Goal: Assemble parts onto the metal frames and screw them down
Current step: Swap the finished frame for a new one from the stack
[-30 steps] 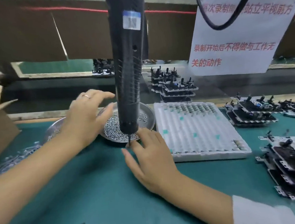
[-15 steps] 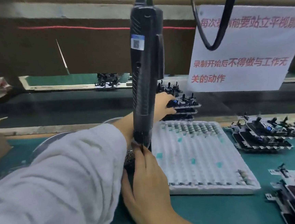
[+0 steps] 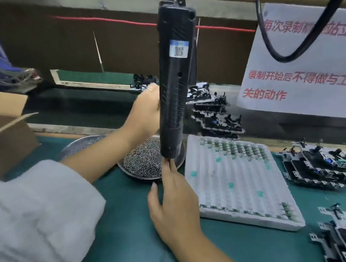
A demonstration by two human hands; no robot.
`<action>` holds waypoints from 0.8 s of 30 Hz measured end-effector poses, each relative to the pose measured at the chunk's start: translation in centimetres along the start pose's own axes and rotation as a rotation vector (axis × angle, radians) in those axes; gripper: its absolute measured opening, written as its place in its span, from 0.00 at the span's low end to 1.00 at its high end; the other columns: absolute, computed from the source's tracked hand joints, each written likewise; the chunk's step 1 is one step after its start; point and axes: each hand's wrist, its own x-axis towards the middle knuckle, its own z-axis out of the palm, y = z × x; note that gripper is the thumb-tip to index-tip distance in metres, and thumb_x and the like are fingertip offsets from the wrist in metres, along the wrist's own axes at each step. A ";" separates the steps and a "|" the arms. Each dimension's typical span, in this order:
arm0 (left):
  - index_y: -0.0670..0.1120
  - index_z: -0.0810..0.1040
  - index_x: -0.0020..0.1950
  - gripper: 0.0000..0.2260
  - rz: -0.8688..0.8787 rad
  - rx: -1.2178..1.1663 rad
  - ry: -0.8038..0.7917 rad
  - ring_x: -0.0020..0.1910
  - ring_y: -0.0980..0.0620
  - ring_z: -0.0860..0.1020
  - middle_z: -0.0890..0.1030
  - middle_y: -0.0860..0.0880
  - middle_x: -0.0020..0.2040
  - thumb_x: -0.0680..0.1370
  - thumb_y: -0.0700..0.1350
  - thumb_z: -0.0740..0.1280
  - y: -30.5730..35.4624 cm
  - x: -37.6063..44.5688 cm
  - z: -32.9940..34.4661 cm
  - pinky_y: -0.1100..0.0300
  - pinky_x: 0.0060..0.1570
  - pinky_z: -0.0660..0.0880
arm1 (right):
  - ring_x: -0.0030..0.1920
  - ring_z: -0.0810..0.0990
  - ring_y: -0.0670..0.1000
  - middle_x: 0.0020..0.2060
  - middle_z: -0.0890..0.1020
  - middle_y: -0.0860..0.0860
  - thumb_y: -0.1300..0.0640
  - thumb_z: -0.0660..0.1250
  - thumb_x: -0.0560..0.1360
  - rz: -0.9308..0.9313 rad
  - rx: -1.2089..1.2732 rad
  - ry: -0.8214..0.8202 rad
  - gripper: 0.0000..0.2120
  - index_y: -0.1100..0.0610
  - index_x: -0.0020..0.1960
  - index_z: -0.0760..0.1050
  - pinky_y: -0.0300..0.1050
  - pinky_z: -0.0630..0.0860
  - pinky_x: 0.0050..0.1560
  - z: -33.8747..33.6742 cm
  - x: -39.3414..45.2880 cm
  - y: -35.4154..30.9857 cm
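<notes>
The metal frames are stacked, silver with black parts on top. My left hand reaches there, its grip hidden behind the black screwdriver. My right hand has straight fingers touching its tip.

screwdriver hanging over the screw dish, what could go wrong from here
1. The right hand reaches up at the tip of the hanging screwdriver; a swing could jab the fingers.
2. The left hand reaches behind it toward the stacked frames; the forearm crosses the screw dish and might scatter screws.

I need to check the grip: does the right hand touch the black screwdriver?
Touching. The head view shows right hand fingertips meeting the hanging screwdriver at its lower end.
</notes>
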 end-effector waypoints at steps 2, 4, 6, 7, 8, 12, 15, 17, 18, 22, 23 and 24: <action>0.38 0.77 0.57 0.11 -0.034 0.127 0.071 0.45 0.44 0.74 0.74 0.44 0.48 0.75 0.34 0.68 -1.7 -1.4 -2.1 0.54 0.49 0.72 | 0.51 0.78 0.56 0.53 0.80 0.55 0.56 0.60 0.76 -0.003 0.040 -0.031 0.26 0.59 0.73 0.64 0.47 0.76 0.47 0.0 -0.1 0.1; 0.39 0.77 0.59 0.14 -0.061 0.165 0.111 0.43 0.48 0.73 0.72 0.47 0.48 0.74 0.34 0.70 -3.6 -4.9 -4.7 0.55 0.47 0.71 | 0.54 0.77 0.52 0.54 0.80 0.51 0.54 0.59 0.77 0.019 0.082 -0.026 0.26 0.54 0.74 0.61 0.46 0.74 0.52 0.1 -0.2 0.3; 0.40 0.77 0.58 0.13 -0.004 0.211 0.101 0.42 0.53 0.70 0.71 0.51 0.49 0.74 0.36 0.70 -3.8 -8.7 -6.8 0.59 0.46 0.70 | 0.56 0.76 0.44 0.56 0.80 0.46 0.53 0.58 0.77 0.083 0.238 0.036 0.22 0.44 0.70 0.63 0.34 0.70 0.55 -0.1 -0.4 0.2; 0.41 0.78 0.58 0.13 0.013 0.244 0.093 0.42 0.54 0.71 0.71 0.52 0.49 0.74 0.39 0.69 -4.0 -10.5 -7.4 0.61 0.47 0.69 | 0.57 0.75 0.40 0.56 0.79 0.44 0.53 0.57 0.77 0.125 0.350 0.081 0.20 0.39 0.66 0.64 0.29 0.67 0.56 -0.2 -0.4 0.0; 0.41 0.78 0.57 0.13 0.020 0.263 0.060 0.43 0.54 0.72 0.73 0.52 0.49 0.74 0.42 0.68 -4.2 -12.3 -7.8 0.62 0.48 0.69 | 0.57 0.75 0.38 0.56 0.79 0.43 0.54 0.57 0.77 0.159 0.452 0.125 0.17 0.37 0.63 0.65 0.26 0.66 0.57 -0.4 -0.4 -0.1; 0.41 0.80 0.55 0.15 0.113 0.265 -0.080 0.45 0.53 0.79 0.79 0.48 0.49 0.78 0.49 0.61 -3.9 -18.7 -8.4 0.62 0.48 0.74 | 0.57 0.76 0.46 0.55 0.77 0.46 0.54 0.57 0.79 0.070 0.591 0.225 0.11 0.46 0.61 0.70 0.40 0.71 0.59 -0.7 -0.8 0.0; 0.44 0.81 0.54 0.15 0.189 0.318 -0.224 0.40 0.52 0.81 0.82 0.48 0.48 0.79 0.52 0.59 -3.9 -21.1 -8.0 0.61 0.40 0.75 | 0.55 0.75 0.49 0.53 0.78 0.49 0.53 0.59 0.78 -0.205 0.334 0.073 0.13 0.56 0.57 0.76 0.45 0.72 0.57 -0.7 -1.7 -0.6; 0.46 0.83 0.53 0.15 0.184 0.312 -0.303 0.40 0.52 0.81 0.82 0.51 0.48 0.76 0.54 0.64 -4.3 -21.6 -8.1 0.61 0.40 0.76 | 0.56 0.75 0.49 0.55 0.78 0.48 0.43 0.60 0.77 -0.350 0.156 -0.150 0.20 0.55 0.60 0.78 0.48 0.70 0.58 -0.3 -2.6 -1.6; 0.47 0.83 0.53 0.16 0.175 0.300 -0.331 0.41 0.53 0.81 0.82 0.52 0.49 0.74 0.57 0.66 -4.5 -21.6 -8.4 0.61 0.41 0.77 | 0.57 0.75 0.51 0.57 0.78 0.48 0.39 0.61 0.75 -0.424 0.043 -0.231 0.23 0.54 0.61 0.77 0.50 0.70 0.59 0.0 -3.0 -1.8; 0.49 0.83 0.54 0.19 0.100 0.325 -0.201 0.49 0.55 0.79 0.82 0.54 0.50 0.74 0.61 0.63 -6.6 -20.7 -10.0 0.59 0.50 0.73 | 0.59 0.77 0.56 0.60 0.79 0.50 0.37 0.60 0.74 -0.466 -0.195 -0.324 0.25 0.51 0.63 0.77 0.59 0.72 0.60 0.1 -2.9 -1.4; 0.48 0.83 0.52 0.19 0.033 0.370 -0.127 0.49 0.53 0.79 0.83 0.52 0.48 0.75 0.60 0.61 -7.5 -20.2 -10.5 0.57 0.51 0.71 | 0.60 0.77 0.56 0.60 0.79 0.50 0.38 0.59 0.74 -0.446 -0.202 -0.317 0.25 0.52 0.63 0.78 0.60 0.72 0.60 0.2 -2.7 -1.4; 0.46 0.82 0.51 0.19 -0.053 0.446 -0.085 0.48 0.49 0.79 0.83 0.50 0.47 0.75 0.58 0.59 -8.4 -19.6 -11.0 0.55 0.51 0.70 | 0.61 0.77 0.57 0.60 0.79 0.51 0.39 0.58 0.75 -0.434 -0.205 -0.311 0.25 0.52 0.63 0.78 0.61 0.72 0.60 0.3 -2.6 -1.4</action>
